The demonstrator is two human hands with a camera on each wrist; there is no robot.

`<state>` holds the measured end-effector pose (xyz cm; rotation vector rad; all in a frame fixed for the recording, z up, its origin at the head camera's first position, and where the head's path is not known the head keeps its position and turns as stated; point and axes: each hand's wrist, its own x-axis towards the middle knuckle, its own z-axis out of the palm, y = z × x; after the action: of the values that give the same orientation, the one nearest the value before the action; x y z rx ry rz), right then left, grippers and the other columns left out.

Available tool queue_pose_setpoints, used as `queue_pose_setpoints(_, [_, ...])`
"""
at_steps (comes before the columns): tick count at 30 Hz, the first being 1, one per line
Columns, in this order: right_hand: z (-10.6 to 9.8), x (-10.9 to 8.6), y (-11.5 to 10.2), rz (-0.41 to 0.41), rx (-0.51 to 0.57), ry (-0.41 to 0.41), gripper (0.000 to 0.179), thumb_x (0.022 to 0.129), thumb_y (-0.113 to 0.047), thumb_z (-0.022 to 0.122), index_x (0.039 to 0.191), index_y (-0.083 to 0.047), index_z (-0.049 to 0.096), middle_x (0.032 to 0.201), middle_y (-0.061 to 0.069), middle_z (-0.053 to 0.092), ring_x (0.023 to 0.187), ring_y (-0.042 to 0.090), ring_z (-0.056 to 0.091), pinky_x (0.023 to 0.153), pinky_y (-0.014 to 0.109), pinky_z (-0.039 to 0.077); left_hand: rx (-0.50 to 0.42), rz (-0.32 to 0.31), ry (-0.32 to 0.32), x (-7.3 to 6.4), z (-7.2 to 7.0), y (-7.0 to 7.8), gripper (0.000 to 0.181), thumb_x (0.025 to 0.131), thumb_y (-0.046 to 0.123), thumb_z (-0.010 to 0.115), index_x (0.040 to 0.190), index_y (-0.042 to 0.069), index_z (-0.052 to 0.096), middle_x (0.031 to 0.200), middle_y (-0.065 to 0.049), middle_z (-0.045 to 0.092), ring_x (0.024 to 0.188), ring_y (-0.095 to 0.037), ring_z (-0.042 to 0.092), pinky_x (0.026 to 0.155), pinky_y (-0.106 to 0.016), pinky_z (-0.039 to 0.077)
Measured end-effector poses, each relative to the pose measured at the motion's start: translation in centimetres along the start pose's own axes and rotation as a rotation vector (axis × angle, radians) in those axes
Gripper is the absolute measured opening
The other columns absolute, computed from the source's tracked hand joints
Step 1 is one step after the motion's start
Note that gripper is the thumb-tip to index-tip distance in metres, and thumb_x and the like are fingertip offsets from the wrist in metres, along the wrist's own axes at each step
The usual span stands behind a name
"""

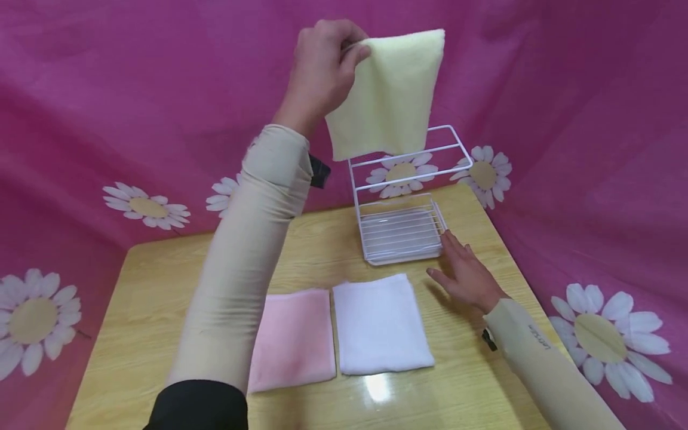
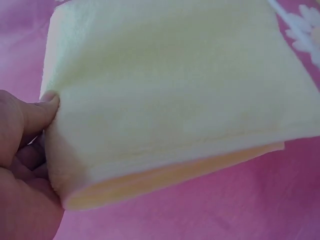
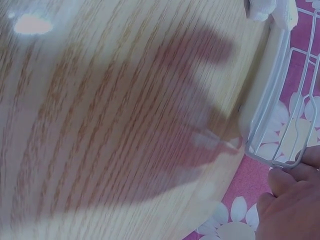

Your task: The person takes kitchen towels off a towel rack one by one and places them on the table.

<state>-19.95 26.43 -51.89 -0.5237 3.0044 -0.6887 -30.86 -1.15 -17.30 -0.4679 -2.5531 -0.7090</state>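
Observation:
My left hand (image 1: pixel 325 68) pinches a folded pale yellow towel (image 1: pixel 395 89) by its upper left corner and holds it up above a white wire rack (image 1: pixel 414 184). In the left wrist view the thumb (image 2: pixel 47 107) lies on the towel's near face, and the fold gapes along one edge. My right hand (image 1: pixel 464 269) reaches to the rack's lower right side, fingers extended and thumb apart. Its fingertips are right at the rack's corner wire in the right wrist view. A clear tray (image 1: pixel 400 233) sits in the rack's lower part.
A folded pink towel (image 1: pixel 295 337) and a folded white towel (image 1: pixel 381 325) lie side by side on the wooden table (image 1: pixel 462 370), in front of the rack. Behind the table hangs a magenta cloth (image 1: pixel 161 89) printed with daisies. The left forearm partly covers the pink towel.

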Motion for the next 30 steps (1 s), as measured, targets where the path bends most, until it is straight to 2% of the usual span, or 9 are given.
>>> queue_pose_setpoints(5, [-0.2,0.3,0.2,0.022,0.002,-0.022,0.091,0.085,-0.058,0.049,0.146,-0.007,0.004,0.151,0.012,0.006,0.136,0.027,0.011,0.108,0.042,0.009,0.037,0.022,0.06,-0.6,-3.1,-0.5,0.026,0.092,0.028,0.053,0.106,0.012,0.068,0.101,0.0,0.065,0.082,-0.006,0.05,0.076,-0.017,0.041])
queue_pose_setpoints(8, [-0.3,0.7,0.4,-0.014,0.005,-0.003,0.09,0.086,-0.056,0.049,0.146,-0.005,0.005,0.15,0.015,0.007,0.136,0.027,0.011,0.107,0.044,0.01,0.076,0.036,0.109,-1.4,-4.8,-1.3,0.027,0.093,0.028,0.051,0.106,0.011,0.068,0.1,0.0,0.064,0.082,-0.006,0.049,0.076,-0.017,0.04])
queue_pose_setpoints(11, [-0.3,0.9,0.7,-0.051,0.01,0.019,0.089,0.087,-0.053,0.05,0.145,-0.003,0.005,0.15,0.017,0.009,0.136,0.028,0.011,0.106,0.047,0.012,0.081,0.037,0.155,-2.3,-6.1,-2.2,0.026,0.093,0.027,0.052,0.105,0.011,0.068,0.101,-0.001,0.064,0.084,-0.006,0.051,0.078,-0.016,0.04])
queue_pose_setpoints(14, [-0.3,1.0,0.9,-0.054,0.01,0.014,0.089,0.087,-0.053,0.049,0.145,-0.004,0.003,0.15,0.018,0.008,0.136,0.029,0.011,0.106,0.047,0.011,0.077,0.023,0.17,-3.4,-7.1,-3.2,0.027,0.092,0.028,0.053,0.105,0.01,0.068,0.101,-0.002,0.065,0.086,-0.008,0.055,0.079,-0.016,0.042])
queue_pose_setpoints(23, [-0.6,1.2,1.4,-0.053,0.006,0.027,0.089,0.087,-0.053,0.05,0.146,-0.006,0.001,0.15,0.018,0.008,0.136,0.03,0.012,0.106,0.048,0.012,0.135,-0.039,0.144,-7.3,-8.9,-6.9,0.03,0.091,0.032,0.054,0.104,0.009,0.069,0.098,-0.003,0.067,0.079,-0.01,0.057,0.07,-0.02,0.045])
queue_pose_setpoints(27, [-0.9,1.3,1.6,-0.052,0.011,0.023,0.089,0.087,-0.053,0.05,0.146,-0.006,0.002,0.15,0.018,0.009,0.136,0.031,0.011,0.106,0.048,0.011,0.124,-0.081,0.097,-9.4,-9.5,-9.0,0.03,0.09,0.031,0.056,0.105,0.008,0.069,0.096,-0.004,0.067,0.073,-0.011,0.055,0.063,-0.021,0.042])
queue_pose_setpoints(30, [-1.3,1.4,1.7,-0.051,0.012,0.025,0.089,0.087,-0.052,0.05,0.146,-0.007,0.001,0.15,0.018,0.008,0.136,0.031,0.011,0.106,0.047,0.011,0.11,-0.089,0.064,-10.9,-9.9,-10.6,0.03,0.089,0.03,0.058,0.104,0.007,0.069,0.09,-0.005,0.066,0.068,-0.014,0.05,0.059,-0.023,0.038])
